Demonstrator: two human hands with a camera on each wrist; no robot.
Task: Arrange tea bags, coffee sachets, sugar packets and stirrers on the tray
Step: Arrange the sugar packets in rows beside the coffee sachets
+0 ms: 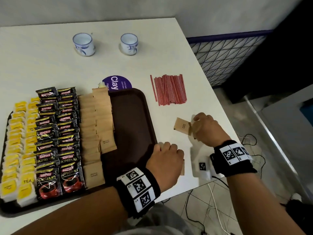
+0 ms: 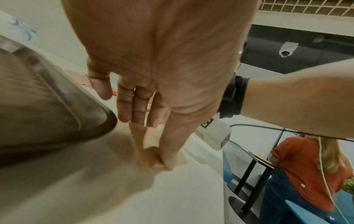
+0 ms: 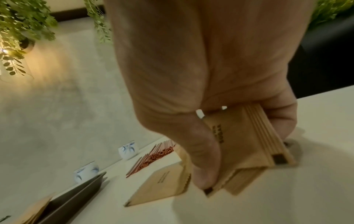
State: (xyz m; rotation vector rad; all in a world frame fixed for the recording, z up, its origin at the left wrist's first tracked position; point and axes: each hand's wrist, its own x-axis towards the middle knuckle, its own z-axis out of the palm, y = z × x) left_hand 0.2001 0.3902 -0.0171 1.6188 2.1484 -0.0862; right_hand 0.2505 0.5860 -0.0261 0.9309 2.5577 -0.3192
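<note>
The dark brown tray (image 1: 132, 119) holds rows of yellow tea bags (image 1: 15, 150), black coffee sachets (image 1: 57, 133) and brown sugar packets (image 1: 96, 124); its right part is bare. Red stirrers (image 1: 169, 89) lie in a pile on the table beyond the tray's right edge. My right hand (image 1: 203, 128) grips a stack of sugar packets (image 3: 254, 136) over the table, and one packet (image 1: 182, 127) sticks out to the left from under the thumb. My left hand (image 1: 166, 156) sits by the tray's right rim, with a few sugar packets (image 2: 145, 157) pinched between thumb and fingers against the table.
Two white-and-blue cups (image 1: 83, 44) (image 1: 129, 43) stand at the back of the white table. A purple round sticker (image 1: 118, 82) lies behind the tray. A white device with a marker (image 1: 201, 167) sits near the table's front right edge. The table ends just right of my hands.
</note>
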